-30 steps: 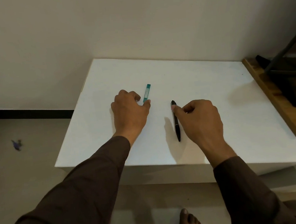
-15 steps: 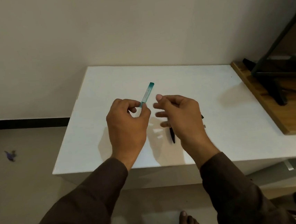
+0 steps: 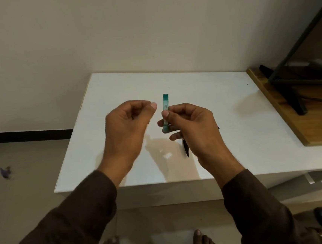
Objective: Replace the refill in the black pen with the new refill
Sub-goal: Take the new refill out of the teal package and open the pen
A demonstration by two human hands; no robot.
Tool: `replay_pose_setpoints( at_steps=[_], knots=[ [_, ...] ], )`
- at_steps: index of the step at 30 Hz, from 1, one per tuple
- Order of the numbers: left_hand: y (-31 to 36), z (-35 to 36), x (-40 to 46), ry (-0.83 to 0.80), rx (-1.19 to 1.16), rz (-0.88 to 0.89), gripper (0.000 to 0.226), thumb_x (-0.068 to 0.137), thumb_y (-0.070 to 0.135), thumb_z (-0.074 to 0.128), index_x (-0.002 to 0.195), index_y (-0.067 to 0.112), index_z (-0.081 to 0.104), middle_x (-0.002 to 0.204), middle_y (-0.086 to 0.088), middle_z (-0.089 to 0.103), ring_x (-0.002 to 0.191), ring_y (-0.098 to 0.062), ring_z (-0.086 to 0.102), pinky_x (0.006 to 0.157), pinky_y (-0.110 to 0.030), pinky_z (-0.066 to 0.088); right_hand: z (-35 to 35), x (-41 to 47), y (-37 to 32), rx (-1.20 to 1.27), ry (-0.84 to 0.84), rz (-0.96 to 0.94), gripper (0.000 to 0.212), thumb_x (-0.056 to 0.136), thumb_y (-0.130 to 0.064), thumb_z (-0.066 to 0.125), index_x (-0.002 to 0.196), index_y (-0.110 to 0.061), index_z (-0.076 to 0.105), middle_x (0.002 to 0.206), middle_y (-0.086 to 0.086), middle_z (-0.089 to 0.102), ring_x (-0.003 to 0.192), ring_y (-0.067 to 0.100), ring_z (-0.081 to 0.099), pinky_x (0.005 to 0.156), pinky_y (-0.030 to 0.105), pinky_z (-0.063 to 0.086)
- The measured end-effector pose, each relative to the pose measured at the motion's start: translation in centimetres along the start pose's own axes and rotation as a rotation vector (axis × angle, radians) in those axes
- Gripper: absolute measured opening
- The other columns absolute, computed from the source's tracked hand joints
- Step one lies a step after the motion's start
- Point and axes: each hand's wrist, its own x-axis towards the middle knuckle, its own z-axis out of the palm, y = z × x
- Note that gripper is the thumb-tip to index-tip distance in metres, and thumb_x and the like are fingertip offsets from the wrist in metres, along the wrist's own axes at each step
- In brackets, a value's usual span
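A slim teal refill packet (image 3: 165, 103) stands upright in the air above the white table (image 3: 224, 115). My right hand (image 3: 192, 126) pinches its lower half between thumb and forefinger. My left hand (image 3: 128, 123) hovers just left of it, fingers curled, thumb and forefinger close together, holding nothing that I can see. The black pen (image 3: 186, 148) lies on the table under my right hand; only its near end and a bit past the knuckles show.
A wooden board (image 3: 285, 113) with a black stand's legs (image 3: 291, 97) sits at the table's right edge. The wall runs close behind the table. My bare feet (image 3: 204, 243) are on the floor below the front edge. A small purple scrap (image 3: 4, 172) lies on the floor, left.
My left hand lifted the refill packet off the table and passed it over; my right hand left the pen and now holds the packet upright. The left hand has let go.
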Motion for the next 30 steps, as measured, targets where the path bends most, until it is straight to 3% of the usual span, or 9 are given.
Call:
replay_pose_setpoints(
  at_steps=[4, 8, 11, 21, 23, 26, 30],
  knots=[
    [-0.2, -0.9, 1.3, -0.174, -0.175, -0.144, 0.011, 0.091, 0.027, 0.075, 0.093, 0.019, 0.083, 0.084, 0.001, 0.08, 0.075, -0.015, 0.071, 0.066, -0.027, 0.056, -0.8, -0.5, 0.3, -0.116, -0.133, -0.009, 0.009, 0.095, -0.026, 0.072, 0.098, -0.019, 0.078, 0.081, 0.001, 0.082, 0.071, 0.018, 0.078, 0.062, 0.029, 0.061],
    [-0.7, -1.3, 1.5, -0.261, -0.23, -0.183, 0.009, 0.09, 0.016, 0.076, 0.092, 0.011, 0.083, 0.081, -0.007, 0.079, 0.07, -0.017, 0.072, 0.064, -0.028, 0.057, -1.6, -0.6, 0.6, -0.155, -0.16, 0.004, 0.008, 0.094, -0.023, 0.072, 0.094, -0.02, 0.079, 0.077, 0.002, 0.08, 0.067, 0.017, 0.077, 0.057, 0.025, 0.06],
    [-0.8, -1.4, 1.5, -0.31, -0.233, -0.214, 0.01, 0.087, 0.017, 0.079, 0.091, 0.009, 0.084, 0.084, -0.008, 0.079, 0.072, -0.017, 0.073, 0.064, -0.028, 0.058, -1.8, -0.5, 0.6, -0.152, -0.141, -0.015, 0.013, 0.094, -0.033, 0.073, 0.091, -0.022, 0.08, 0.076, 0.002, 0.079, 0.065, 0.017, 0.076, 0.056, 0.027, 0.058],
    [-1.2, -1.8, 2.4, -0.213, -0.37, -0.27, 0.007, 0.086, 0.016, 0.08, 0.082, 0.012, 0.084, 0.075, -0.004, 0.076, 0.068, -0.015, 0.068, 0.063, -0.028, 0.054, -2.2, -0.3, 0.7, -0.2, -0.098, -0.055, 0.014, 0.096, -0.031, 0.072, 0.092, -0.019, 0.078, 0.075, -0.001, 0.077, 0.066, 0.012, 0.074, 0.057, 0.024, 0.059],
    [-1.6, -2.5, 2.8, -0.181, -0.236, -0.214, 0.007, 0.085, 0.021, 0.08, 0.081, 0.018, 0.084, 0.076, 0.003, 0.078, 0.07, -0.009, 0.069, 0.063, -0.024, 0.052, -2.4, -0.3, 0.7, -0.176, -0.075, -0.043, 0.013, 0.096, -0.03, 0.073, 0.092, -0.018, 0.078, 0.078, -0.002, 0.077, 0.067, 0.013, 0.074, 0.056, 0.025, 0.058],
    [-2.6, -3.5, 3.0, -0.196, 0.148, -0.099, 0.01, 0.086, 0.024, 0.078, 0.077, 0.026, 0.083, 0.076, 0.019, 0.079, 0.071, 0.009, 0.069, 0.062, -0.005, 0.047, -2.3, -0.3, 0.8, -0.166, -0.038, -0.028, 0.013, 0.096, -0.027, 0.072, 0.094, -0.016, 0.077, 0.08, -0.004, 0.076, 0.066, 0.01, 0.073, 0.055, 0.025, 0.058],
    [-3.8, -3.5, 2.4, -0.334, 0.4, -0.115, 0.009, 0.087, 0.024, 0.078, 0.08, 0.024, 0.084, 0.074, 0.034, 0.074, 0.076, 0.018, 0.065, 0.067, -0.005, 0.042, -2.1, -0.2, 1.0, -0.187, -0.001, -0.026, 0.014, 0.097, -0.026, 0.071, 0.098, -0.014, 0.077, 0.083, -0.002, 0.075, 0.063, 0.008, 0.07, 0.055, 0.025, 0.058]
  ],
)
